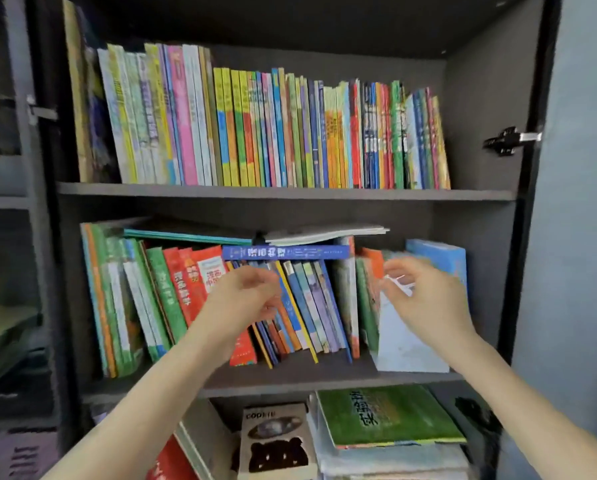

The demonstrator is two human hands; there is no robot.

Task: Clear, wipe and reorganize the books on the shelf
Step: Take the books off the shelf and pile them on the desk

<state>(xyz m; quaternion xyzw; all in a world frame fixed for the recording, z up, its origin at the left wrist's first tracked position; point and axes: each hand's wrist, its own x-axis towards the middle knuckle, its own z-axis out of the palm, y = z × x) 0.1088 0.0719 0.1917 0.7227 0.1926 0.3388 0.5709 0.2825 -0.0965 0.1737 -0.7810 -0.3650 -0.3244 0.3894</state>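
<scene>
Forearms (172, 368) raised, left hand (246, 296) and right hand (425, 297) curl at books (310, 306); grip unclear.

A grey-blue panel (581, 202), perhaps an open door, stood at my right; a dim neighbouring cabinet (2, 237) at my left.

Black hinge (510, 140) on the side wall to my right; grey-blue door (581, 202) just beyond it. Silver hinge (40, 112) at left. Cookie box (276, 441), bear-shaped cutout, low centre, upright.
</scene>
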